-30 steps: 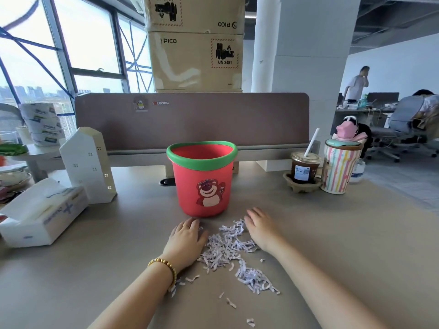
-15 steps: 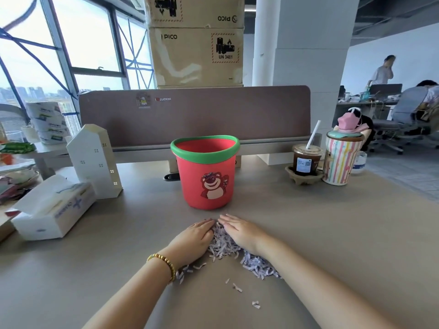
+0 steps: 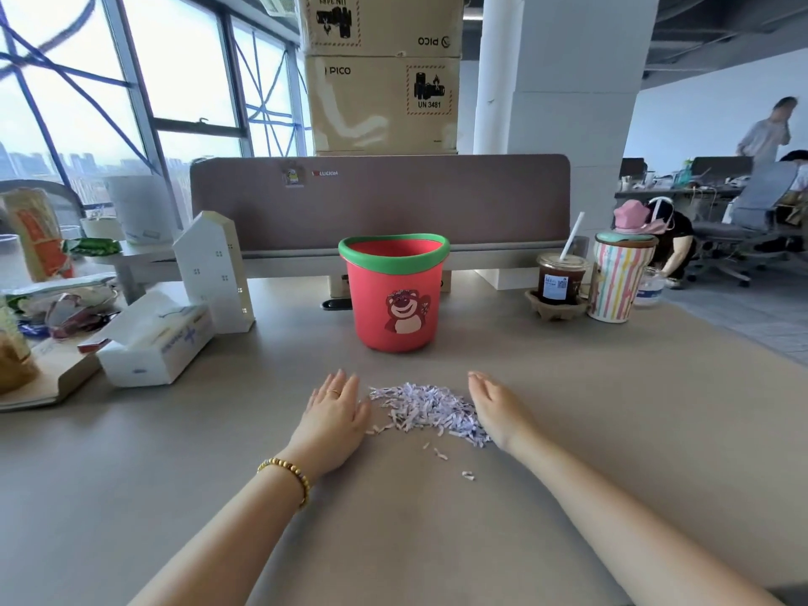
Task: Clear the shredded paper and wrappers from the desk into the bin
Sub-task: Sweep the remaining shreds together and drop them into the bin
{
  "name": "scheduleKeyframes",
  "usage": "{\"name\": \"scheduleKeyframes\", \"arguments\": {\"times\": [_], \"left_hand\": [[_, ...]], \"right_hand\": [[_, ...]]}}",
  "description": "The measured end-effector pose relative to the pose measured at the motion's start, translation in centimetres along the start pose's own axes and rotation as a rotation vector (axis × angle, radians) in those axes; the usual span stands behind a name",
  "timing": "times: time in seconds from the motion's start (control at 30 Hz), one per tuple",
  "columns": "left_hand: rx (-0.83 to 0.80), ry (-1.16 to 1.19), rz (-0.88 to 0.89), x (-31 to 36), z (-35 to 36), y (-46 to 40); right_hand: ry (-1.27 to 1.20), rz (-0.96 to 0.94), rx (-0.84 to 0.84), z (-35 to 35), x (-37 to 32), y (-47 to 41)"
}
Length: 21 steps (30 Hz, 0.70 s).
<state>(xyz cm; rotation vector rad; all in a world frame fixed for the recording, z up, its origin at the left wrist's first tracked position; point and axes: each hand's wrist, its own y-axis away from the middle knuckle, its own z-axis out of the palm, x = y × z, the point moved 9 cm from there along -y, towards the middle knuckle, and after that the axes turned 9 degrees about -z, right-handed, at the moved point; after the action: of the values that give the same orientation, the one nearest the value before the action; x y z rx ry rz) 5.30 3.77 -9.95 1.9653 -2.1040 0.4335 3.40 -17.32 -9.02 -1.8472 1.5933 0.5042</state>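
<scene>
A small heap of white and lilac shredded paper [image 3: 426,408] lies on the grey desk [image 3: 175,465]. My left hand [image 3: 334,415] rests flat on the desk just left of the heap, fingers together, a ring on one finger and a bead bracelet on the wrist. My right hand [image 3: 498,406] stands on its edge against the heap's right side, palm facing the paper. Neither hand holds anything. A few stray shreds [image 3: 468,475] lie nearer to me. The red bin [image 3: 393,295] with a green rim and a bear picture stands upright just behind the heap.
A white tissue box [image 3: 157,338] and a white house-shaped box [image 3: 214,273] sit at the left. An iced drink [image 3: 559,279] in a holder and a striped cup [image 3: 618,279] stand at the right. A brown partition [image 3: 380,203] closes the back. Clutter covers the far left.
My hands were pressed together over the shreds; they have now spread apart to either side, leaving the paper in one tighter heap between them.
</scene>
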Motion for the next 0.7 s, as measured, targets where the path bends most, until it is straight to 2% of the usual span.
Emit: {"name": "scheduleKeyframes", "arguments": {"times": [0.1,0.17,0.3,0.4,0.5,0.6,0.63,0.7], "left_hand": [[-0.031,-0.012,-0.086,-0.5,0.8,0.9],[-0.048,-0.053,-0.09,0.1,1.6,1.1],[-0.067,-0.075,-0.06,2.0,2.6,0.5],[-0.085,-0.066,-0.022,3.1,2.9,-0.3],[-0.108,-0.011,0.031,3.8,2.8,-1.0],[-0.089,0.158,0.068,3.7,2.2,-1.3],[-0.062,0.249,0.063,3.4,1.8,-1.5],[0.051,0.363,0.011,1.8,0.5,-2.0]], "right_hand": [[-0.009,0.103,0.065,-0.2,1.2,0.8],[-0.008,0.142,0.038,0.4,1.2,0.9],[0.228,0.072,-0.044,2.1,-0.2,1.0],[0.266,0.015,-0.103,3.5,-1.1,0.6],[0.137,-0.028,-0.163,3.9,-1.9,0.5],[-0.238,-0.01,-0.261,3.7,-2.3,1.7],[-0.28,-0.018,-0.31,3.4,-2.4,2.3],[-0.137,-0.076,-0.405,2.9,-2.0,3.5]]}}
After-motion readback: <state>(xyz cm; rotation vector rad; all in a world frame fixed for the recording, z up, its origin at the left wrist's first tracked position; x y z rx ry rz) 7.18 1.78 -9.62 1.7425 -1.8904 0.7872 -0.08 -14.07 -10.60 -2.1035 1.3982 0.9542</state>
